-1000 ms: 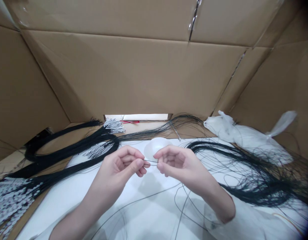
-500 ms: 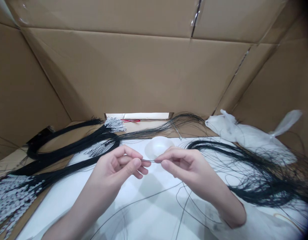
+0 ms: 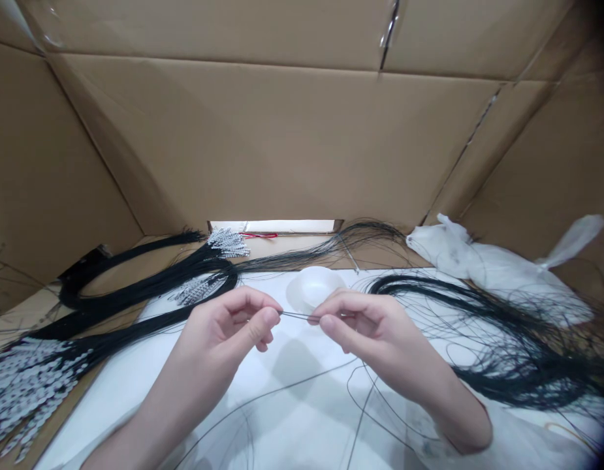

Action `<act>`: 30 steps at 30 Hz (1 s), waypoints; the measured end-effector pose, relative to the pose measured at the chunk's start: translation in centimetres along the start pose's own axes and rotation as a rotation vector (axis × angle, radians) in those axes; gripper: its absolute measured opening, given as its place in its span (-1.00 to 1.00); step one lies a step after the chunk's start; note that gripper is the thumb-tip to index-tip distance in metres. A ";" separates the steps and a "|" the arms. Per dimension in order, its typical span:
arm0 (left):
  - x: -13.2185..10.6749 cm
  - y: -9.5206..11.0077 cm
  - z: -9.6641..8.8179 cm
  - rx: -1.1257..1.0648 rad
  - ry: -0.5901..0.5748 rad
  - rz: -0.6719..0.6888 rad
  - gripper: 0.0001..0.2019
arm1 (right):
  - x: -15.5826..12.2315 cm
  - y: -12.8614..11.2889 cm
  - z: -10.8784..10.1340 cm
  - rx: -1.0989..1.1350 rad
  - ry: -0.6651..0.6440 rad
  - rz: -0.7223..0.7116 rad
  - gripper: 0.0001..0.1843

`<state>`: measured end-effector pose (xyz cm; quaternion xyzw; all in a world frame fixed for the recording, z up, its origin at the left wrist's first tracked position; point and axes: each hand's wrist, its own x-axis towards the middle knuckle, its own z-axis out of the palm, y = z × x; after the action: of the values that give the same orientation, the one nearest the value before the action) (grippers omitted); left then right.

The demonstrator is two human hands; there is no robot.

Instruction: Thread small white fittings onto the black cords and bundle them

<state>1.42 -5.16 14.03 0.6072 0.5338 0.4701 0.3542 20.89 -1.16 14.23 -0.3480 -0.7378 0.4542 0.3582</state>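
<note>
Left hand (image 3: 223, 326) and right hand (image 3: 375, 323): thumb and forefinger of each pinched closed about a thin black cord (image 3: 296, 316), whose span lay between them, nine to three o'clock, both hands equally near. Round white plastic bowl (image 3: 315, 287) stood beyond, at one o'clock.

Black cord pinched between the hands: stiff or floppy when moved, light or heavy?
The black cord probably flexes easily but springs a little: similar loose strands lie in smooth, open curves. Likely very light, given how thin it looks. It may slip or twist, since the left hand and right hand only pinch it.
</note>
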 end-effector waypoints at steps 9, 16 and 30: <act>-0.5 0.6 -0.1 0.023 0.000 -0.060 -0.82 | -0.1 -0.3 0.0 -0.012 -0.007 0.041 -0.82; -0.4 0.5 -0.2 0.035 -0.016 -0.054 -0.82 | 0.0 -0.3 0.1 -0.003 -0.012 0.037 -0.83; -0.8 -2.2 -5.5 0.761 -0.445 -0.153 -0.72 | 1.8 3.6 2.4 -0.119 -0.217 0.007 -0.87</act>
<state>-4.50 -5.94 13.52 0.7394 0.6229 0.0706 0.2455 18.68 0.61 10.49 -0.3200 -0.7967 0.4456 0.2535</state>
